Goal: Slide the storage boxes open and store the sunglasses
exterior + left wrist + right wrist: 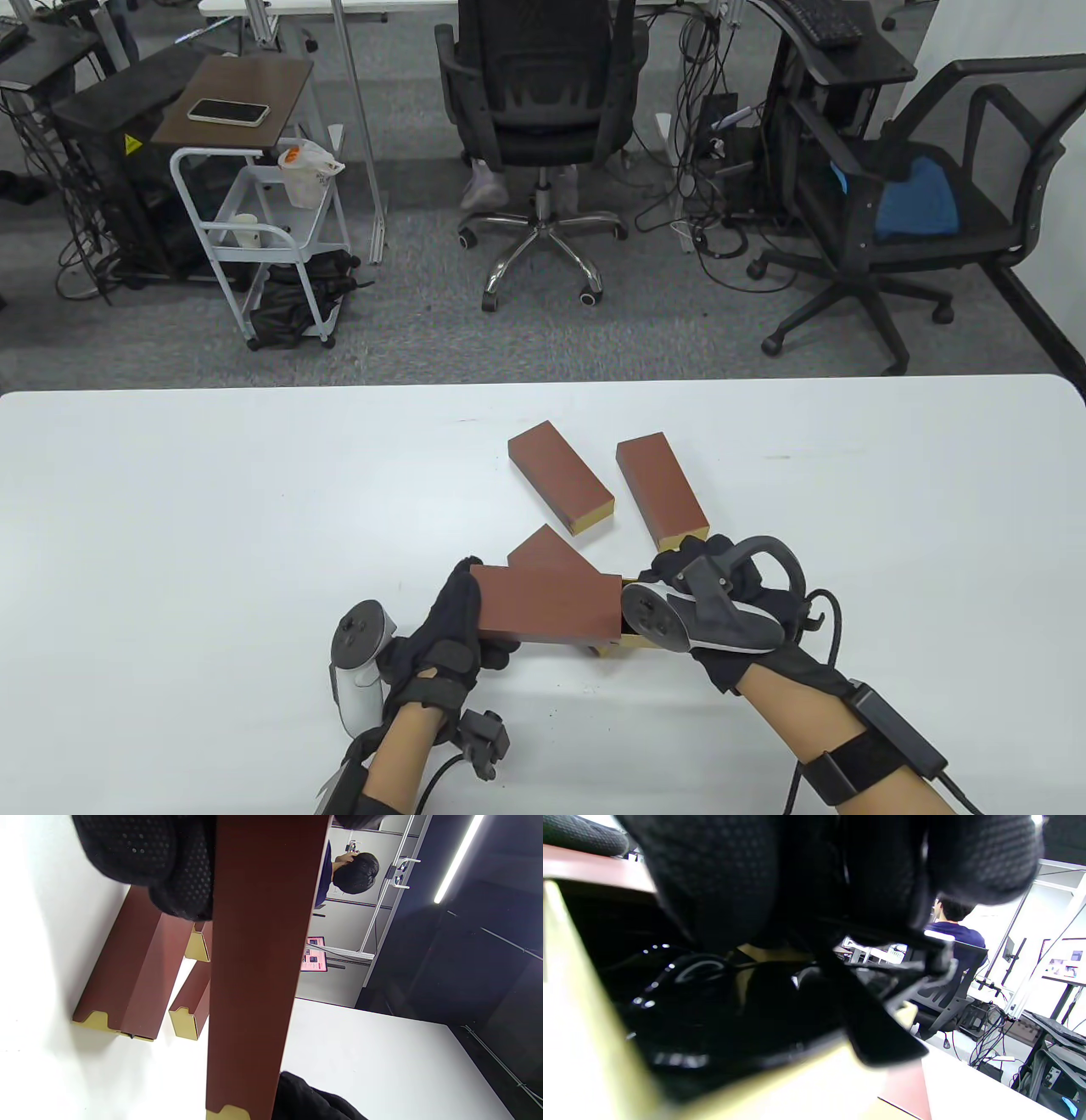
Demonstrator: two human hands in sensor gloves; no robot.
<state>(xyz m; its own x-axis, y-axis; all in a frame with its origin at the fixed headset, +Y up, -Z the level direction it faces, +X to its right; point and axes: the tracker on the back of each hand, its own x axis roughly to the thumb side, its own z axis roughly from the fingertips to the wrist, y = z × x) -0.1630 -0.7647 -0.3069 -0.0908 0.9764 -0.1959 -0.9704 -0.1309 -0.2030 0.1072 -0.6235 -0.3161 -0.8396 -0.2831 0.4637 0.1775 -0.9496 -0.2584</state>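
My left hand (458, 611) grips the left end of a brown storage box sleeve (547, 604), held just above the table; the sleeve fills the left wrist view (254, 963) with my fingers (169, 866) on it. Its gold inner drawer (632, 643) sticks out at the right end. My right hand (679, 573) is at that open end. In the right wrist view my fingers (797, 878) hold black sunglasses (712, 1018) that lie in the gold drawer (568, 1005), one temple arm sticking out.
Three more shut brown boxes lie on the white table (170, 552): one under the held box (543, 550), one behind it (560, 477), one to the right (662, 488). Office chairs and a cart stand beyond the far edge.
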